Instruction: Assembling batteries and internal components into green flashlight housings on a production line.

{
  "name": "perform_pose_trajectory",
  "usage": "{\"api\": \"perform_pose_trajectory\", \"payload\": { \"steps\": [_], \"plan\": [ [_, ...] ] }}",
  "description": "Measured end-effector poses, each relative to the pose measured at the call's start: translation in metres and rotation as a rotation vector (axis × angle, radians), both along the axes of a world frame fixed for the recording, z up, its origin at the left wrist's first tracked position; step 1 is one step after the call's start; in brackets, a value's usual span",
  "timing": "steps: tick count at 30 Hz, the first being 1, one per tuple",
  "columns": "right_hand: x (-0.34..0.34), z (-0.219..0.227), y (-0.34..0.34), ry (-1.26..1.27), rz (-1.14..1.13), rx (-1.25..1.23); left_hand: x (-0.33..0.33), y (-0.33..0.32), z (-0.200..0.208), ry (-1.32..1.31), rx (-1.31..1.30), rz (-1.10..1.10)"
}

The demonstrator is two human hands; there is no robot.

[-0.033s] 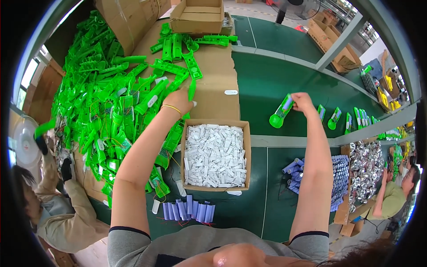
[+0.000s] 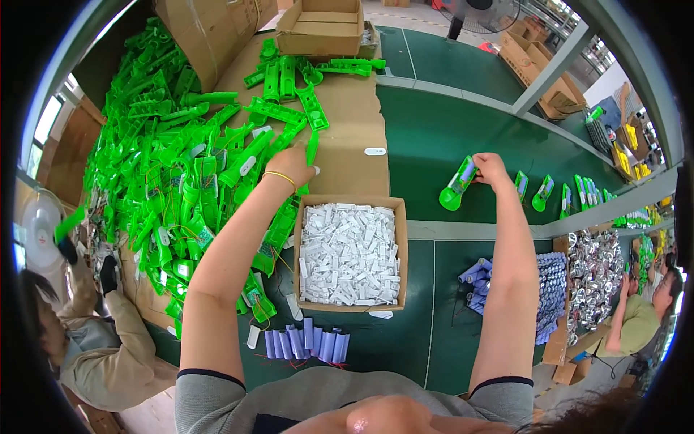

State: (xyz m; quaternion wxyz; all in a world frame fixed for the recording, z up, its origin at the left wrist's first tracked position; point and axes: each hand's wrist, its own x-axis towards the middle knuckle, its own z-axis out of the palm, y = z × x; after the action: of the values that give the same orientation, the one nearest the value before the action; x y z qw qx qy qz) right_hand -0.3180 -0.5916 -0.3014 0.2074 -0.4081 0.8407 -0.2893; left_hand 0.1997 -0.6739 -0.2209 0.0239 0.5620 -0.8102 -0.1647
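The right hand [image 2: 493, 169] grips the upper end of a green housing [image 2: 451, 197], which contains a purple cell [image 2: 467, 173] and is positioned over the green table [image 2: 426, 123], between the right edge of the cardboard sheet [image 2: 354, 170] and a row of similar housings [image 2: 543, 194]. The left hand [image 2: 290, 165] is located at the right side of the green heap [image 2: 181, 159], with a green part [image 2: 312, 147] protruding beyond its fingers; whether it grips this part cannot be determined. A carton [image 2: 403, 253] of white parts [image 2: 349, 253] stands near the sheet's near right corner.
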Motion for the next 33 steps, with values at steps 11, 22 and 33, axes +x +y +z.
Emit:
{"api": "perform_pose_trajectory", "payload": {
  "steps": [11, 22, 33],
  "plan": [
    [0.336, 0.157, 0.018, -0.64, 0.7, -0.506, 0.032, 0.064, 0.077, 1.136, 0.44, -0.306],
    [0.42, 0.202, 0.081, -0.61, 0.513, -0.983, 0.041, 0.158, 0.093, 0.945, -0.252, -0.178],
    [0.421, 0.159, 0.202, -1.382, 0.797, -0.079, 0.082, 0.193, 0.106, 1.722, 0.724, -0.156]
  ]
}}
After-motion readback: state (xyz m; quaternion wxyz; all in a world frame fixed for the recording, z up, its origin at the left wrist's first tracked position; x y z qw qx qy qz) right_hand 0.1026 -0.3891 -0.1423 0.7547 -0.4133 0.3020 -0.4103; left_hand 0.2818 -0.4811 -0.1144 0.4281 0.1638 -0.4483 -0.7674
